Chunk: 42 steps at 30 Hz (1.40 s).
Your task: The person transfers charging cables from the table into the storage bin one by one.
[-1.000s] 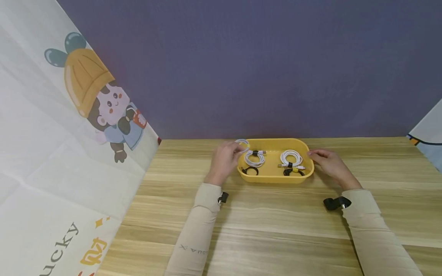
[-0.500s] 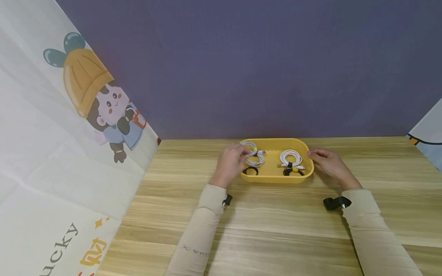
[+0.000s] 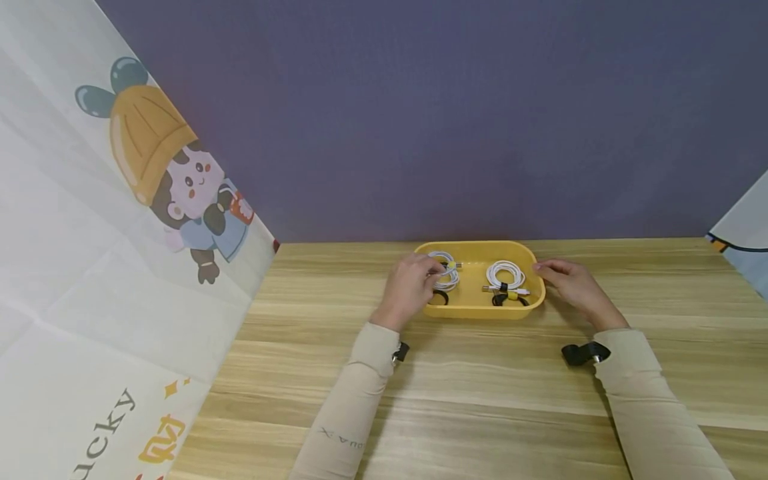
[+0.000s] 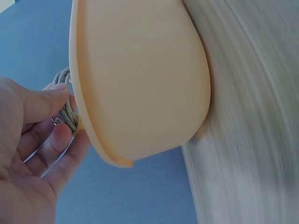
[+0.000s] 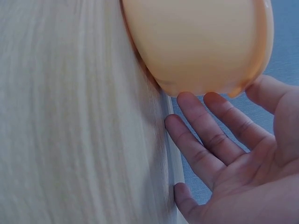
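My left hand [image 3: 409, 287] is over the left end of a yellow plastic basket [image 3: 477, 312], pinching a coiled whitish cable with a yellow tie [image 4: 70, 102] between thumb and fingers. Beneath that coil lies a white coiled cable [image 3: 447, 285], partly covered by it and my fingers. A small black coiled cable [image 3: 440, 298] is close by, half hidden. At the opposite end, my right hand [image 3: 576, 290] holds the rim, thumb at the edge and fingertips against the outer wall [image 5: 201, 51]. A white coiled cable with a black tie [image 3: 505, 275] rests in that end.
Beside the right-hand white coil sits a black coiled cable with a yellow tie [image 3: 509, 299]. The wooden table [image 3: 480, 400] meets a dark blue wall panel [image 3: 456, 120] just behind the basket. A printed white sheet [image 3: 72, 267] hangs on the left.
My left hand has carried the yellow-tied coil from above the basket's left rim rightward and down onto the white coil. My right hand and the basket have stayed put.
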Available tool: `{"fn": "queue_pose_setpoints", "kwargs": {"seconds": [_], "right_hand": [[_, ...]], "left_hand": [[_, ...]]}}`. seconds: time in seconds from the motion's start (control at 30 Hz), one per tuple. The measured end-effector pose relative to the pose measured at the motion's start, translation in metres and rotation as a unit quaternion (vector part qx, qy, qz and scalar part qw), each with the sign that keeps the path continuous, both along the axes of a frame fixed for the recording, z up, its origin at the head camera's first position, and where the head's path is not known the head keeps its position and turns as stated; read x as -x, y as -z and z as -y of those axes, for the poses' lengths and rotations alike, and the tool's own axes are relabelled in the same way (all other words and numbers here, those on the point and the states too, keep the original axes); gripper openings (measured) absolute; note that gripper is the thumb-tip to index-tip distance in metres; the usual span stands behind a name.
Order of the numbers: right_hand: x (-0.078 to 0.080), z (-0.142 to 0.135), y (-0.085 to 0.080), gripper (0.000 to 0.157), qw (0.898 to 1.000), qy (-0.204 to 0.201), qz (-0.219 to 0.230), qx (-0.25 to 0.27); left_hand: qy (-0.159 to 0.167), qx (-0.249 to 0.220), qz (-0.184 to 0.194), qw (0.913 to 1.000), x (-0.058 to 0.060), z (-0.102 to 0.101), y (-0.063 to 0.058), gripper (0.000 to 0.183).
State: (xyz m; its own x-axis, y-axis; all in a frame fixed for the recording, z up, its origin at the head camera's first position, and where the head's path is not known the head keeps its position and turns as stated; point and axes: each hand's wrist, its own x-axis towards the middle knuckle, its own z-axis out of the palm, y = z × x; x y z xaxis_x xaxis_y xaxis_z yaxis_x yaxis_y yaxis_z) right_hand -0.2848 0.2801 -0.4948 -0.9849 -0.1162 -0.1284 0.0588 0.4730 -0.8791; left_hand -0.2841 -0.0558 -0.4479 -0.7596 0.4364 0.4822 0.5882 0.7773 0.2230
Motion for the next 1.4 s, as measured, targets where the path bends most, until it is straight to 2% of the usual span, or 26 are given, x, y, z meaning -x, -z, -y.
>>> {"fn": "queue_pose_setpoints", "kwargs": {"seconds": [0.6,1.0,1.4], "right_hand": [[-0.003,0.001,-0.001,0.072,1.0,0.007,0.003,0.006],[-0.002,0.002,-0.001,0.071,1.0,0.01,0.0,0.01],[0.0,0.0,0.001,0.071,1.0,0.009,0.003,0.018]], "left_hand": [[0.006,0.039,0.025,0.9989,-0.007,-0.018,0.008,0.01],[0.02,0.054,0.017,0.9982,-0.01,-0.028,0.014,0.008],[0.02,0.051,0.036,0.9979,-0.011,-0.035,0.018,0.01]]}}
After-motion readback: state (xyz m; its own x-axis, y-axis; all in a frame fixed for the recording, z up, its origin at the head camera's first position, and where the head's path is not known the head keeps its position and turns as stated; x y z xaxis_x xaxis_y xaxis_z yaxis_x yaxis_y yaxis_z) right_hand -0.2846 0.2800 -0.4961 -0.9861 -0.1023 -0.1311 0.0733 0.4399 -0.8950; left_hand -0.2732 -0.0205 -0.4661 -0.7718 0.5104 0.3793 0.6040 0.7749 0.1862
